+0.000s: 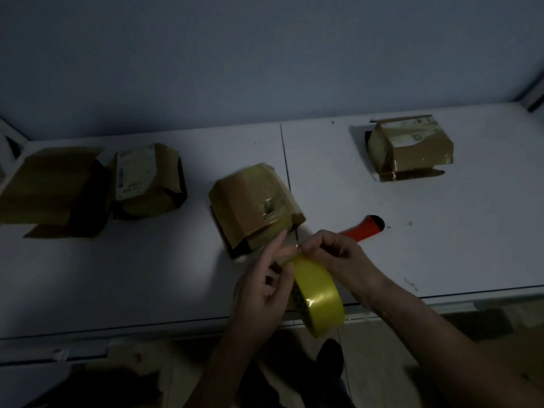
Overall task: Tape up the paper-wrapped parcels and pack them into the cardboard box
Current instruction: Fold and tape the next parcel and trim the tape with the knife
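Fingers of the right hand (332, 251) curl and pinch the free end of the tape at the top of the yellow tape roll (316, 295). The left hand (262, 293) supports the roll from its left side, thumb and curled fingers gripping it, index finger extended toward the nearest parcel. The roll is held on edge above the front margin of the white table (147, 275). Just beyond the fingertips lies the centre parcel (254, 201), brown paper with glossy tape across its top, resting on the table. An orange-handled tool (363, 228), partly hidden behind the right hand, lies on the table just right of this parcel. A second parcel (148, 181), bearing a pale printed label, stands at left, touching or nearly touching the open cardboard box (50, 189) at the far left edge. A third parcel (409, 147), taped, sits well apart at the right rear. Lighting is dim; fine detail is indistinct.
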